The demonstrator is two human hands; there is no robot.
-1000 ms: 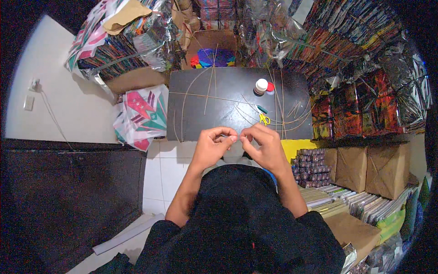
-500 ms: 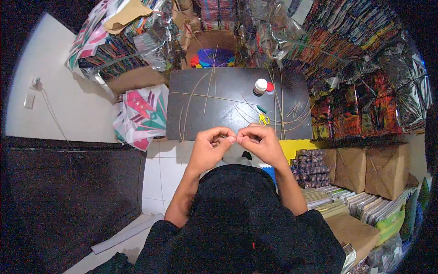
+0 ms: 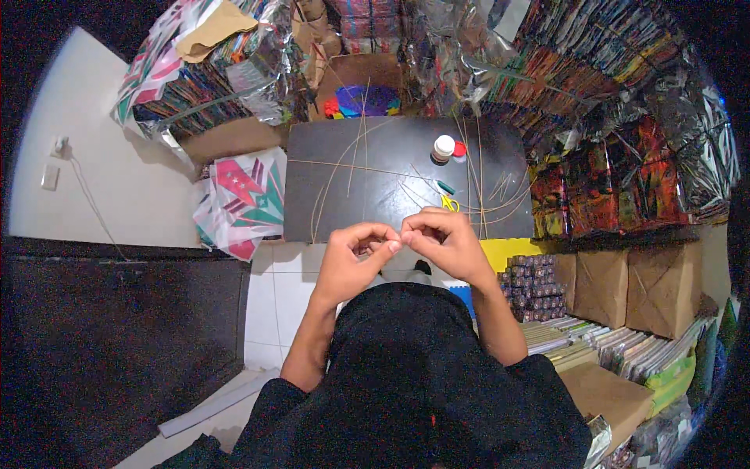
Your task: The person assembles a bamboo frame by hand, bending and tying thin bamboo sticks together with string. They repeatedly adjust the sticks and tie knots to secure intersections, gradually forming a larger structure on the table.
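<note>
Both hands meet in front of my lap, just short of the dark table's point(image 3: 305, 141) near edge. My left hand point(image 3: 350, 262) is closed, thumb and forefinger pinched together. Opposite it, my right hand point(image 3: 447, 246) pinches too, its fingertips almost touching the left ones. Anything held between them is too fine to make out. Just beyond the right hand lie yellow-handled scissors point(image 3: 450, 203) and a dark green pen-like item point(image 3: 445, 187). Several thin tan sticks point(image 3: 344, 166), some bent into curves, lie across the tabletop. A white-capped jar point(image 3: 444, 146) stands by a red lid point(image 3: 459, 148).
Printed sheets point(image 3: 244, 195) hang at the table's left side. Tall stacks of wrapped packs point(image 3: 578, 62) crowd the far side and right. Brown paper-wrapped boxes point(image 3: 664, 288) and small stacked cylinders point(image 3: 535, 288) stand at right. A dark panel point(image 3: 125, 328) fills the lower left.
My left hand has shifted slightly left and down. The right fingertips have tilted a little against it. Both hands stay pinched; the tabletop things lie as before.
</note>
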